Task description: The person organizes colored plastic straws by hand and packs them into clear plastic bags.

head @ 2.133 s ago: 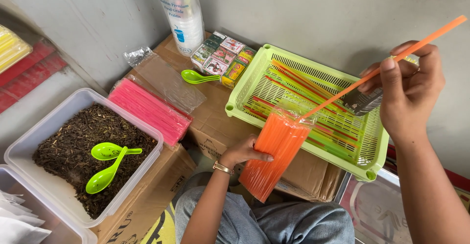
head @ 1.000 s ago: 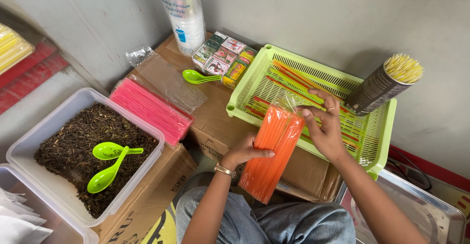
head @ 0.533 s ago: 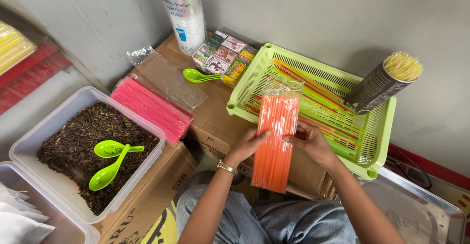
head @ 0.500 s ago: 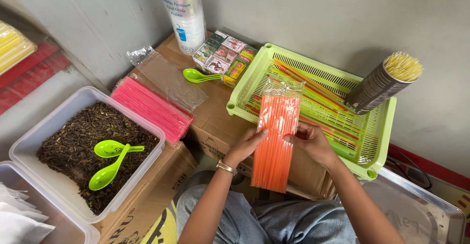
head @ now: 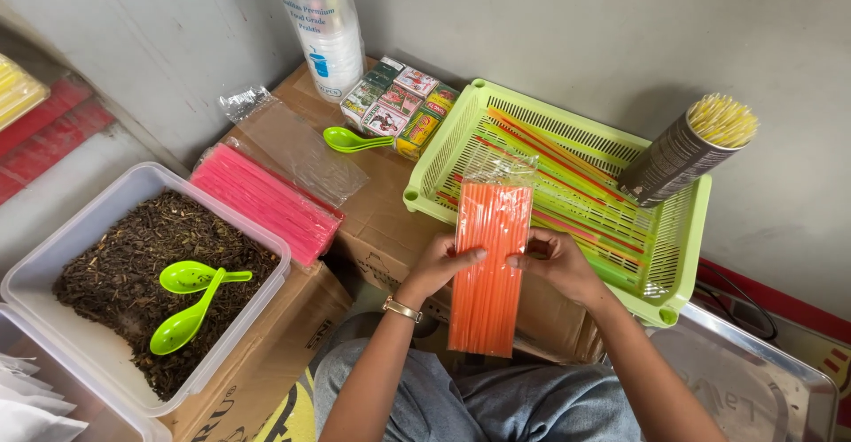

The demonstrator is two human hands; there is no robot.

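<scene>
A clear plastic sleeve full of orange straws (head: 487, 265) stands upright in front of me. My left hand (head: 441, 265) grips its left side, thumb across the front. My right hand (head: 557, 263) holds its right edge at the same height. Just beyond the sleeve lies a lime green slotted tray (head: 683, 229) with several loose orange, red and green straws in it. A dark cup (head: 683, 149) packed with yellow straws leans at the tray's right corner.
A pack of pink straws (head: 266, 203) and empty clear sleeves (head: 297, 145) lie on a cardboard box (head: 381, 220). A tub of dried tea leaves (head: 142, 273) holds two green spoons. Small tea boxes (head: 399, 105), another green spoon (head: 350, 140) and a stack of cups (head: 324, 25) sit by the wall.
My right hand dropped an orange straw into the sleeve and came down to hold it. The sleeve went from tilted to upright, now held in both hands.
</scene>
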